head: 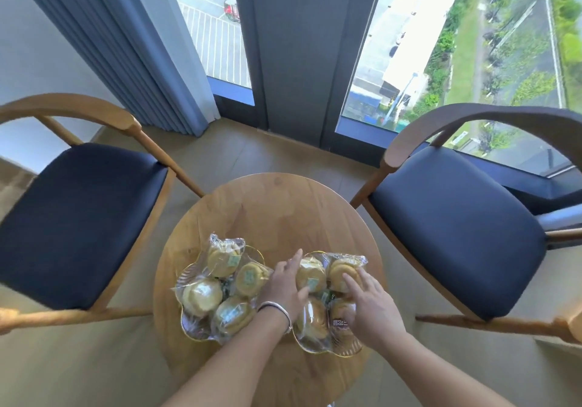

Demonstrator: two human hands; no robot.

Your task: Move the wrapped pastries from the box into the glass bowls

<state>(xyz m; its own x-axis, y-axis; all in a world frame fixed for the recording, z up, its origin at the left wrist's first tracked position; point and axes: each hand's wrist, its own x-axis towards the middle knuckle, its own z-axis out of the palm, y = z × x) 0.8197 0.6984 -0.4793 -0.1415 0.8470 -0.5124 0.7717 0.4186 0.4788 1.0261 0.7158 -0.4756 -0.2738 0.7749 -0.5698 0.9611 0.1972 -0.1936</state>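
Fingers (pixel 352 282) of both hands lie spread on crinkly clear-wrapped round pastries (pixel 310 276) in the wavy glass bowl (pixel 327 348).

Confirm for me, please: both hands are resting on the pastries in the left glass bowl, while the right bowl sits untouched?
Not quite. In the head view, the left hand and right hand rest on the pastries in the right glass bowl; the left glass bowl sits untouched.

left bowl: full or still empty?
Full. The left glass bowl holds four wrapped pastries that cover its inside. Neither hand touches it; both are on the right bowl.
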